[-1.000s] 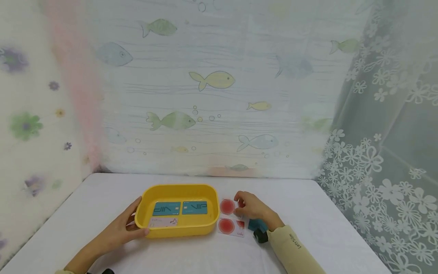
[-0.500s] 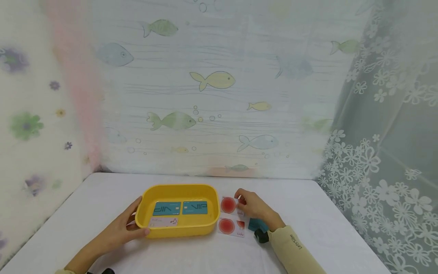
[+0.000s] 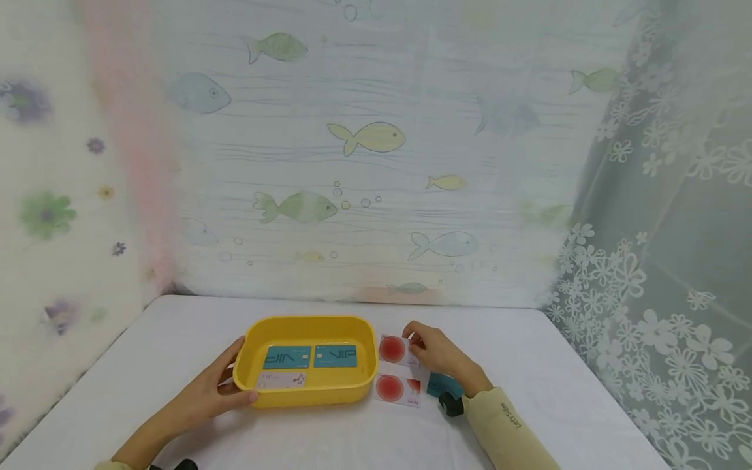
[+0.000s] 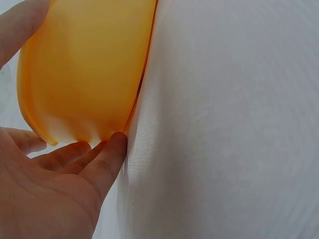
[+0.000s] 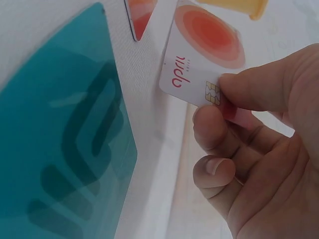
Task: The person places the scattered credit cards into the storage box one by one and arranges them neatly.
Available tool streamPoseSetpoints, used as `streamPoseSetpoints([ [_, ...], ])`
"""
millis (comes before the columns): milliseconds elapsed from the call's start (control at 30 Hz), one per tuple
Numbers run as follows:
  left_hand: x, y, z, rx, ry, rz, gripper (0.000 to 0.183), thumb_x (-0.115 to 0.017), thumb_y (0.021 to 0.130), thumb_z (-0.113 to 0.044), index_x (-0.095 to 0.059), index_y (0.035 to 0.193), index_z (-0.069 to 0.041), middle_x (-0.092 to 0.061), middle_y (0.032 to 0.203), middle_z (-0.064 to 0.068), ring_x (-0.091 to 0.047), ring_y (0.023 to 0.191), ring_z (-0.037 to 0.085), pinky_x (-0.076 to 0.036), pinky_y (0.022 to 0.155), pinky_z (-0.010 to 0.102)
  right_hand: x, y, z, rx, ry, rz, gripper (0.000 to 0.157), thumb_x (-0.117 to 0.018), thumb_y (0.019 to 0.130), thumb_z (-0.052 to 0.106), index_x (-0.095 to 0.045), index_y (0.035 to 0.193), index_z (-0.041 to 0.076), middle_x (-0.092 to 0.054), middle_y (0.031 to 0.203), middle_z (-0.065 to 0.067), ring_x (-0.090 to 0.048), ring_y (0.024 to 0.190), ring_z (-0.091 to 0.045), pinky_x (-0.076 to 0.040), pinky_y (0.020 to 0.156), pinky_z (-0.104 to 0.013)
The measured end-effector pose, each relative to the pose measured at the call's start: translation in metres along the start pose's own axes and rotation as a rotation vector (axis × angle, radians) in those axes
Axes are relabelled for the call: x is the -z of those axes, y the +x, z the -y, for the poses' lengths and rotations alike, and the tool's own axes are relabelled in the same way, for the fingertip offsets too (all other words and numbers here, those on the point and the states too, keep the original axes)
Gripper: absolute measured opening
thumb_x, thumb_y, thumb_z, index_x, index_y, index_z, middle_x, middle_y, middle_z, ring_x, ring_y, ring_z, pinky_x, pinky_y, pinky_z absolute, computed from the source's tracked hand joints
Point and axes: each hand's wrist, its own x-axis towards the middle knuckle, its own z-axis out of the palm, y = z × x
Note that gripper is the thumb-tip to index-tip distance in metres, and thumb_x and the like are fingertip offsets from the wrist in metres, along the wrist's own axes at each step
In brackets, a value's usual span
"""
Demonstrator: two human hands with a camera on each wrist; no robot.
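My left hand (image 3: 205,395) holds the left end of a yellow plastic tub (image 3: 311,397), thumb on the near wall and fingers along the end wall. In the left wrist view several fingertips touch the tub's wall (image 4: 89,64). Between thumb and fingers, my right hand (image 3: 437,350) pinches a white bank card (image 5: 194,62) with red circles and a chip, its far end tilted up just right of the tub. A matching card (image 3: 397,390) lies flat in front of it. Inside the tub are two teal VIP cards (image 3: 286,357) and a pale pink card (image 3: 281,380).
A teal card (image 3: 443,385) lies on the table below my right wrist, partly covered by it; it looms large in the right wrist view. White cloth covers the table (image 3: 329,437). A fish-print curtain (image 3: 364,170) hangs behind it, with floral curtains at both sides.
My right hand has taken the upper red-circle card between thumb and fingers and raised it slightly, so more of it shows. My left hand and the tub have stayed in place.
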Motion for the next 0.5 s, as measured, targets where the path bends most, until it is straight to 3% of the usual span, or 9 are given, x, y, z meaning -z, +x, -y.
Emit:
streamPoseSetpoints([
  [500, -0.0003, -0.0003, -0.0006, 0.010, 0.004, -0.006, 0.103, -0.076, 0.082, -0.024, -0.005, 0.154, -0.010, -0.027, 0.148, 0.023, -0.047, 0.124, 0.038, -0.051, 0.089, 0.026, 0.0032, -0.0014, 0.0035, -0.007, 0.034, -0.041, 0.021, -0.056, 0.093, 0.003, -0.055, 0.110, 0.015, -0.055, 0.087, 0.000, -0.051, 0.080, -0.017, -0.050, 0.073, -0.029],
])
